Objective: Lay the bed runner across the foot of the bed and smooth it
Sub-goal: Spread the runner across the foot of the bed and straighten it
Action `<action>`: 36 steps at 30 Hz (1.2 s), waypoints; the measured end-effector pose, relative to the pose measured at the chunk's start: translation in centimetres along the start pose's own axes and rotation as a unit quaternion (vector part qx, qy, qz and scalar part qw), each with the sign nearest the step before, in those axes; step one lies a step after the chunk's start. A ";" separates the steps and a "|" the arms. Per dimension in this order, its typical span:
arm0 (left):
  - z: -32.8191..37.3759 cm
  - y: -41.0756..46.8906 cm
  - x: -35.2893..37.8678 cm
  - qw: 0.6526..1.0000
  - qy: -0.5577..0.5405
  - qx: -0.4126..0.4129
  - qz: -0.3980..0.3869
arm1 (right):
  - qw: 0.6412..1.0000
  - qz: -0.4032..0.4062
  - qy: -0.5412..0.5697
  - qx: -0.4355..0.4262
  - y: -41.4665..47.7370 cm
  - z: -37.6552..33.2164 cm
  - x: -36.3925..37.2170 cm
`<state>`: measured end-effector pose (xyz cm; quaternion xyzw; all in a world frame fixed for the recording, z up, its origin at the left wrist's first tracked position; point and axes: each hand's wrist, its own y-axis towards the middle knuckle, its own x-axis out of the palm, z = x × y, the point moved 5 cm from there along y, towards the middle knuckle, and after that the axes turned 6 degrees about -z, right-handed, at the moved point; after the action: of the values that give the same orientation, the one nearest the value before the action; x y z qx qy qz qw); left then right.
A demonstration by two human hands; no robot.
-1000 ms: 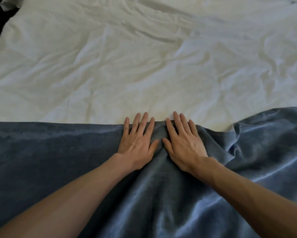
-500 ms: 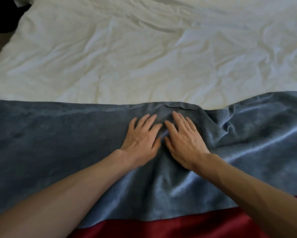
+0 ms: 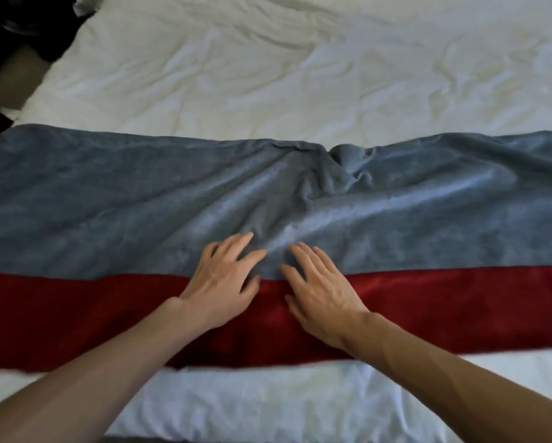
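I see my left hand (image 3: 220, 282) and right hand (image 3: 322, 289) flat, fingers spread, pressing the blue-and-red bed runner (image 3: 108, 203); creases bunch at twelve o'clock.

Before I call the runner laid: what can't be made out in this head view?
Head view only.
1. Bed runner ends: cut off by the left and right frame edges.
2. Cloth beneath the left hand and right hand: covered by them.
3. Dark things at top left beside the bed: too dark and cropped to identify.
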<state>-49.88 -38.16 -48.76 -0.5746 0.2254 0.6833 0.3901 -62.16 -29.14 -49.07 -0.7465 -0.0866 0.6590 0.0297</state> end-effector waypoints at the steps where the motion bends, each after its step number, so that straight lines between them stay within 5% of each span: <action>1: 0.5 -1.2 0.2 1.000 0.000 -0.011 -0.001 | 1.000 -0.005 0.003 -0.003 -1.0 -0.4 0.2; 8: 3.7 -8.6 3.4 0.999 -0.021 -0.023 -0.028 | 0.999 -0.032 0.039 -0.005 -7.6 -3.0 3.1; 17: 6.0 -10.2 6.5 0.989 -0.130 -0.067 -0.005 | 0.998 0.056 0.005 0.029 -10.0 -2.8 3.8; 27: 9.6 -12.0 7.8 0.999 -0.033 -0.029 -0.030 | 0.998 -0.062 -0.008 0.018 -13.6 -3.0 3.3; 36: 9.2 -7.7 4.7 0.998 -0.031 -0.017 0.049 | 0.997 0.001 0.059 0.046 -11.2 -1.2 0.2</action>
<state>-49.53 -25.31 -50.02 -0.5476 0.2299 0.7229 0.3532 -62.00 -18.01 -47.31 -0.7819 -0.0535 0.6173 0.0688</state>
